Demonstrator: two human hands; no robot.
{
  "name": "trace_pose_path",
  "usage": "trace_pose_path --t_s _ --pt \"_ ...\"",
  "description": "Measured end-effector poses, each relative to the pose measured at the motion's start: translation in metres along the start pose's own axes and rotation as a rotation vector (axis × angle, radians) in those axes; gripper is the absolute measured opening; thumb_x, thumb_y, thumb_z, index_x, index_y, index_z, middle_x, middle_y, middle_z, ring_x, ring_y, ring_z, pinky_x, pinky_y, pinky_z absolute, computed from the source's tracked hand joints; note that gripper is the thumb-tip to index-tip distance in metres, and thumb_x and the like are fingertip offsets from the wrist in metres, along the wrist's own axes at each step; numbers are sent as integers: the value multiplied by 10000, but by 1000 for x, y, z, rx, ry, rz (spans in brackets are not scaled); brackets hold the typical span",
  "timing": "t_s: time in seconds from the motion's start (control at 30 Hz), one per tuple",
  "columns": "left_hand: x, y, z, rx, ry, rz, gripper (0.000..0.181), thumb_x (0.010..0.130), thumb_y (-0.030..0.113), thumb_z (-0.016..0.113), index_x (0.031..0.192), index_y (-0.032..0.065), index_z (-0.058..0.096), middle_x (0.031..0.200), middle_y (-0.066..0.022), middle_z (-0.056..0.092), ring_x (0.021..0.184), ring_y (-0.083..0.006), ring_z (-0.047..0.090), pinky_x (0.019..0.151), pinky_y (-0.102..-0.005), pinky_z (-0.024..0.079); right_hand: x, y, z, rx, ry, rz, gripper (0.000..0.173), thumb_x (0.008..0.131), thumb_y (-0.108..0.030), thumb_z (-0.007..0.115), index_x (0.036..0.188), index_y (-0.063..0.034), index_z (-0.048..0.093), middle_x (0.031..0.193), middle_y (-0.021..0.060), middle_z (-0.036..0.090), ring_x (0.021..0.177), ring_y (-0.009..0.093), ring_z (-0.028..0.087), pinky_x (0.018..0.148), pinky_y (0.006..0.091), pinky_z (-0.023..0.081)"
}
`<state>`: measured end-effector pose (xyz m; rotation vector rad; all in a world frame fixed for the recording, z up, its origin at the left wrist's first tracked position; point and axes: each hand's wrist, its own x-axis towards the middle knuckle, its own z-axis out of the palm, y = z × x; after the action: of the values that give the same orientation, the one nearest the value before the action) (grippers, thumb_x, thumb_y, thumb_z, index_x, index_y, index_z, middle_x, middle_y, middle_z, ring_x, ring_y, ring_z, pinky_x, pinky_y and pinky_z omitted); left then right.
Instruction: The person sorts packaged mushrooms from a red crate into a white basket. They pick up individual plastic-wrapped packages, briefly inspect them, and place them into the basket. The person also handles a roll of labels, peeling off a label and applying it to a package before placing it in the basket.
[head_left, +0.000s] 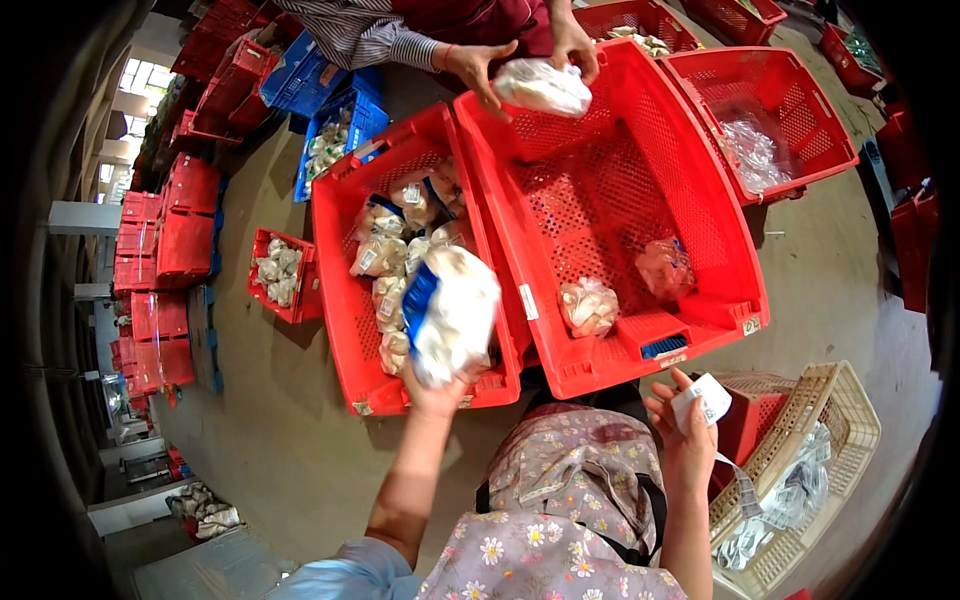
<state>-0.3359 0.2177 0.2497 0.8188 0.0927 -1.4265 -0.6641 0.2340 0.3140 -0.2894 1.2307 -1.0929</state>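
My left hand (439, 386) holds up a clear bag of pale produce (459, 315) with a blue band, blurred by motion, over the left red crate (346, 330). Inside that crate lie several similar bags, some bearing white labels. A white printed label (701, 403) is pinched between the thumb and fingers of my right hand (686, 427), and a strip of labels (742, 487) trails from it towards a cream basket. The larger red crate (720, 217) in front of me holds a bag of produce (589, 306) and another bag (665, 268) near its close end.
Across the crates, a co-worker's hands (480, 71) hold another filled bag (544, 86). The cream plastic basket (855, 435) with label strips stands at right. A red crate with clear plastic bags (754, 154) is at upper right. Blue crates (360, 124) and stacked red crates (184, 217) stand left.
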Motion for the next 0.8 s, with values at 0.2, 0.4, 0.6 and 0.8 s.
trace_pose_path --t_s 0.2,0.4,0.6,0.8 --pt "89 35 -43 401 420 501 579 849 237 560 1307 129 224 1246 -151 424 1038 -285 550 698 -418 547 8 9 -17 34 72 36 445 968 -338 371 1222 15 470 1011 126 608 842 161 589 714 263 432" --pt "117 -49 -77 1750 735 354 767 836 394 574 1390 119 120 1329 -199 389 1131 -328 491 901 -458 407 16 13 -8 -10 63 60 417 964 -318 386 1203 9 485 984 115 615 824 157 589 713 260 429" --pt "108 -43 -59 1836 750 264 783 820 474 575 1376 121 151 1274 -265 381 1160 -394 424 956 -450 340 19 19 -7 -36 60 97 412 953 -320 405 1192 2 501 975 103 623 810 147 593 726 261 424" --pt "114 -23 -64 1606 617 417 706 823 480 562 1307 74 246 1222 -263 453 1137 -369 461 914 -451 370 20 16 -15 -59 73 89 425 937 -337 442 1187 1 505 964 86 628 811 139 595 722 254 425"
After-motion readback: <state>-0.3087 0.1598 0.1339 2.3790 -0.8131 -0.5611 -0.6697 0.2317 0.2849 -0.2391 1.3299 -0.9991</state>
